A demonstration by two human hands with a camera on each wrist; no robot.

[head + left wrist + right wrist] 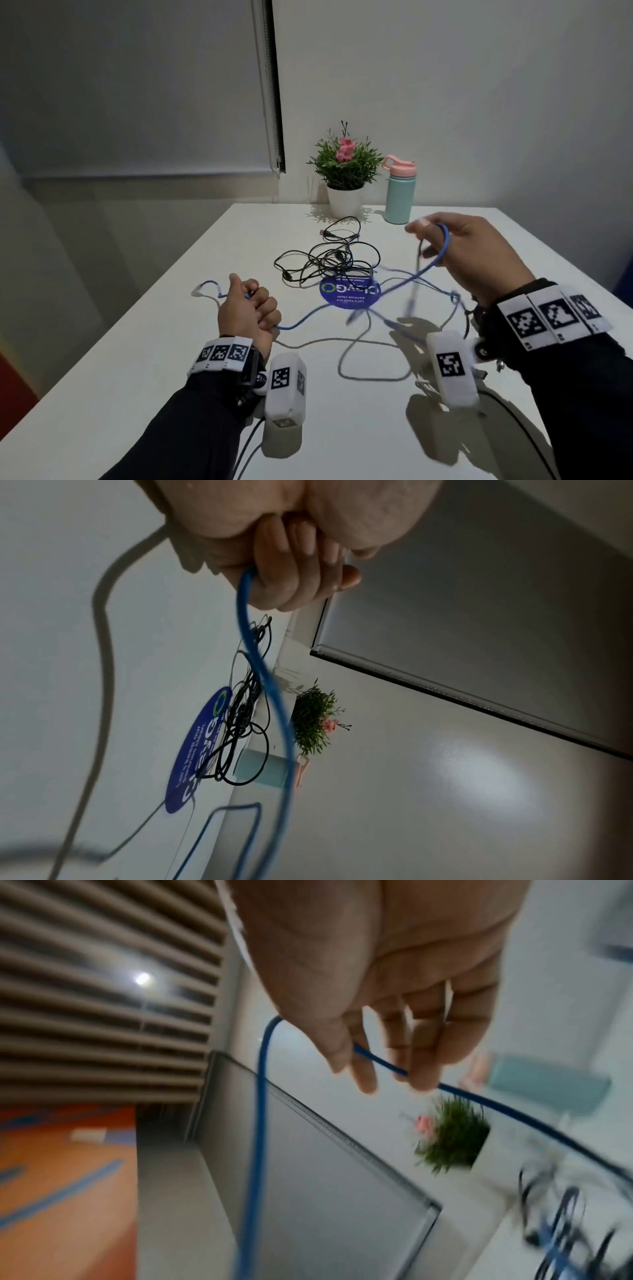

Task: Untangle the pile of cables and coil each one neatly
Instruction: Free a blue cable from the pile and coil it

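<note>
A blue cable [308, 317] runs between both hands above the white table [171, 342]. My left hand [251, 310] is a fist around it near one end, whose clear plug [198, 289] sticks out to the left; the left wrist view shows the cable [253, 647] leaving the curled fingers [291, 561]. My right hand [455, 250], raised at the right, holds a loop of the same cable [383, 1064] over its bent fingers [424, 1047]. A tangle of thin black cables [329, 260] lies beyond, partly on a round blue sticker [349, 296].
A potted plant [346, 171] and a teal bottle with a pink lid [399, 192] stand at the table's far edge against the wall. A grey cable [370, 356] loops on the table between my wrists. A window blind [137, 85] hangs at the left.
</note>
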